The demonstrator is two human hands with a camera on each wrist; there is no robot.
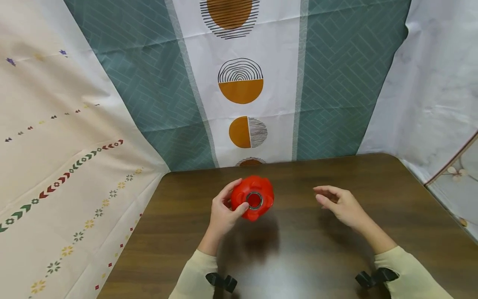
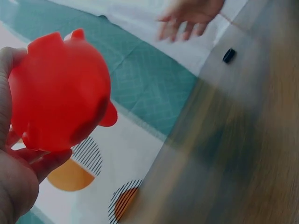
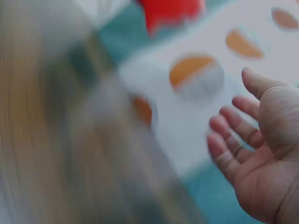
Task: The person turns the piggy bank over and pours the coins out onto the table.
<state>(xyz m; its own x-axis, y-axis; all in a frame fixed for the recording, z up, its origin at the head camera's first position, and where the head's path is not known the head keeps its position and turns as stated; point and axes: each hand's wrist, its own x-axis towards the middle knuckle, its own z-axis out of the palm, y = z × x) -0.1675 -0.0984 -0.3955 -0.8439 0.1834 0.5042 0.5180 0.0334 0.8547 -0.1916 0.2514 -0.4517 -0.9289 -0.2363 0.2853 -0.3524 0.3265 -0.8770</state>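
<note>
My left hand (image 1: 224,214) holds a glossy red piggy bank (image 1: 266,191) above the table, thumb on the near face and fingers behind. A round opening with a grey rim faces the head camera, with rounded bumps about it. From the left wrist view, the piggy bank (image 2: 60,93) shows a smooth round body with small stubs, gripped at its left side and underneath. My right hand (image 1: 343,205) is off to the right, raised over the table and apart from the piggy bank. Its fingers are loosely bent, with nothing in them in the right wrist view.
The brown wooden table (image 1: 298,257) runs beneath both hands. Patterned cloth (image 1: 257,95) hangs behind it, with more cloth (image 1: 93,166) at the left and right sides. A small black object (image 2: 229,55) shows in the left wrist view; its kind is unclear.
</note>
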